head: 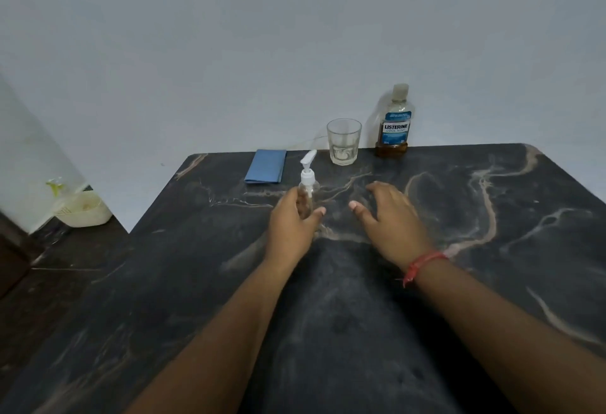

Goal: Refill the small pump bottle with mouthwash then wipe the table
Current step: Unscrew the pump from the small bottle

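Note:
A small clear pump bottle (308, 184) with a white pump head stands upright mid-table. My left hand (290, 221) is wrapped around its lower body. My right hand (390, 213) hovers just to the right of the bottle with fingers spread, holding nothing. The mouthwash bottle (395, 123), capped and with a blue label, stands at the table's far edge with amber liquid low in it. A folded blue cloth (266, 166) lies flat at the far edge, left of the pump bottle.
An empty clear drinking glass (343, 141) stands between the cloth and the mouthwash bottle. The dark marble table (492, 249) ends at a white wall behind. A white tub (83, 210) sits on a lower surface at the left.

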Demonstrator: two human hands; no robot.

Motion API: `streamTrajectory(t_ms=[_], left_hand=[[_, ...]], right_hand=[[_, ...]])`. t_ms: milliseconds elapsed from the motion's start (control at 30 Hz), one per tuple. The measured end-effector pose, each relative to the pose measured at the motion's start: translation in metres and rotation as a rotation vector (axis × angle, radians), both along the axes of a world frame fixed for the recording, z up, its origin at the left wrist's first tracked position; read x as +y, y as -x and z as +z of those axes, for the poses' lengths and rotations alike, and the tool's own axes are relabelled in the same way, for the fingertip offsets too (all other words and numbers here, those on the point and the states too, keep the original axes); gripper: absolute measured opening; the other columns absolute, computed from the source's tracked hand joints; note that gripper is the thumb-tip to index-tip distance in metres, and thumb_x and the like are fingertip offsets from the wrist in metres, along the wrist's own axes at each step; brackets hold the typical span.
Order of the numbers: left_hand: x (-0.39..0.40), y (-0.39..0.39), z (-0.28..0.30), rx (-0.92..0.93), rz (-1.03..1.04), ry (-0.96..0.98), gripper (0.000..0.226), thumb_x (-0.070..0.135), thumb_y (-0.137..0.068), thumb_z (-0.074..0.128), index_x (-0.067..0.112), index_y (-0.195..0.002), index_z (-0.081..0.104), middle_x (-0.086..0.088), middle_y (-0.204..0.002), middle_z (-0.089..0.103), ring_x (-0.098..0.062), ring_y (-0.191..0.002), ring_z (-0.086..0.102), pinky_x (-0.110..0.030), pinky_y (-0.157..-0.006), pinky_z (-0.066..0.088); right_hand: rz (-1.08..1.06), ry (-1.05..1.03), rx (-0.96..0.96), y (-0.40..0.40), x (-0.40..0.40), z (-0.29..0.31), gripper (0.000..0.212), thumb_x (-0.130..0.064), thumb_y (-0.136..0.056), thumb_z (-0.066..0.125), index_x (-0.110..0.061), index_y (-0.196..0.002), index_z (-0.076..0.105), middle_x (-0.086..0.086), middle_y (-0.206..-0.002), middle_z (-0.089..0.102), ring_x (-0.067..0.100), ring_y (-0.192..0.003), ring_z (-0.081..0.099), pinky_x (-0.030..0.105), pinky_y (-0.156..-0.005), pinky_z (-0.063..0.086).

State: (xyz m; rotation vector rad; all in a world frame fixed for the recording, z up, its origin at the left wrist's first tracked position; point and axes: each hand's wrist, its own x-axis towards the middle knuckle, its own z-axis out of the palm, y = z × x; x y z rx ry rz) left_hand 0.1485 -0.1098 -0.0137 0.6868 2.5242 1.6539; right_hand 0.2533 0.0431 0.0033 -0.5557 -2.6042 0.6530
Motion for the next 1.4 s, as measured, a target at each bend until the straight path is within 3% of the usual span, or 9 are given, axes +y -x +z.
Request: streamTrajectory(t_ms=[133, 267, 367, 533, 833, 1000, 1167, 1300, 1400], left_hand=[[-0.028, -0.045, -0.004, -0.023, -0.099, -0.052, 0.035, 0.019, -0.087, 0.077, 0.037, -0.113, 0.061, 0.013, -0.1, 0.072, 0.007, -0.092, 0.066, -0.013, -0.077, 0.051], [-0.035, -0.056, -0.01, -0.007, -0.136, -0.088, 0.033, 0.013, -0.087, 0.076, 0.037, -0.105, 0.063, 0.009, -0.095, 0.074, -0.005, -0.091, 0.071, -0.04, -0.085, 0.06], [-0.036, -0.057, -0.009, -0.002, -0.153, -0.104, 0.044, 0.012, -0.088, 0.074, 0.046, -0.11, 0.058, 0.014, -0.101, 0.074, 0.001, -0.097, 0.07, -0.036, -0.089, 0.06], [-0.036, -0.055, -0.014, -0.015, -0.194, -0.089, 0.038, 0.021, -0.088, 0.076, 0.04, -0.116, 0.059, 0.011, -0.107, 0.074, -0.002, -0.101, 0.069, -0.036, -0.093, 0.058], [-0.037, -0.047, -0.011, -0.015, -0.234, -0.019, 0.038, 0.029, -0.086, 0.076, 0.026, -0.122, 0.065, 0.011, -0.106, 0.075, -0.007, -0.102, 0.07, -0.042, -0.095, 0.056], [-0.037, -0.045, -0.01, -0.024, -0.232, 0.018, 0.034, 0.03, -0.087, 0.077, 0.027, -0.119, 0.065, 0.011, -0.106, 0.075, -0.006, -0.102, 0.07, -0.042, -0.096, 0.055], [-0.037, -0.047, -0.011, -0.036, -0.226, 0.002, 0.035, 0.031, -0.087, 0.077, 0.028, -0.119, 0.064, 0.011, -0.107, 0.075, -0.006, -0.104, 0.07, -0.043, -0.098, 0.054], [-0.037, -0.048, -0.011, -0.037, -0.226, -0.004, 0.039, 0.034, -0.085, 0.076, 0.03, -0.121, 0.063, 0.01, -0.109, 0.075, -0.007, -0.105, 0.07, -0.043, -0.098, 0.055], [-0.038, -0.049, -0.01, -0.05, -0.228, -0.003, 0.032, 0.028, -0.088, 0.077, 0.03, -0.117, 0.064, 0.011, -0.106, 0.075, -0.006, -0.103, 0.07, -0.042, -0.097, 0.055]], right_hand=[[0.073, 0.229, 0.118, -0.018, -0.036, 0.0, 0.048, -0.046, -0.095, 0.055, -0.017, -0.133, 0.051, 0.001, -0.136, 0.053, 0.016, -0.128, 0.047, 0.029, -0.104, 0.037], [0.15, 0.336, 0.282, -0.018, -0.063, 0.001, 0.04, -0.036, -0.091, 0.065, -0.02, -0.128, 0.056, -0.005, -0.127, 0.059, 0.009, -0.12, 0.053, 0.027, -0.101, 0.043], [0.164, 0.382, 0.404, -0.01, -0.075, 0.008, 0.027, -0.032, -0.089, 0.069, -0.025, -0.113, 0.063, -0.012, -0.111, 0.065, 0.002, -0.109, 0.058, 0.018, -0.091, 0.043], [0.068, 0.387, 0.489, 0.0, -0.078, 0.014, 0.015, -0.034, -0.083, 0.076, -0.026, -0.091, 0.066, -0.016, -0.09, 0.065, -0.003, -0.091, 0.059, 0.011, -0.078, 0.044], [0.071, 0.392, 0.457, -0.002, -0.071, 0.02, 0.018, -0.03, -0.08, 0.078, -0.019, -0.088, 0.067, -0.007, -0.086, 0.065, 0.006, -0.085, 0.062, 0.023, -0.077, 0.051], [0.17, 0.465, 0.398, -0.003, -0.066, 0.023, 0.017, -0.019, -0.088, 0.071, -0.019, -0.105, 0.073, -0.007, -0.099, 0.072, 0.007, -0.096, 0.066, 0.035, -0.09, 0.054], [0.269, 0.521, 0.358, -0.008, -0.062, 0.022, 0.029, -0.021, -0.091, 0.068, -0.023, -0.12, 0.066, -0.007, -0.115, 0.067, 0.007, -0.109, 0.062, 0.038, -0.1, 0.05], [0.231, 0.549, 0.431, -0.009, -0.066, 0.021, 0.04, -0.016, -0.082, 0.077, -0.023, -0.118, 0.059, -0.006, -0.101, 0.063, 0.011, -0.099, 0.063, 0.042, -0.094, 0.053], [0.232, 0.606, 0.449, -0.01, -0.065, 0.021, 0.046, -0.012, -0.084, 0.071, -0.021, -0.125, 0.051, -0.001, -0.097, 0.07, 0.014, -0.1, 0.067, 0.047, -0.098, 0.05]])
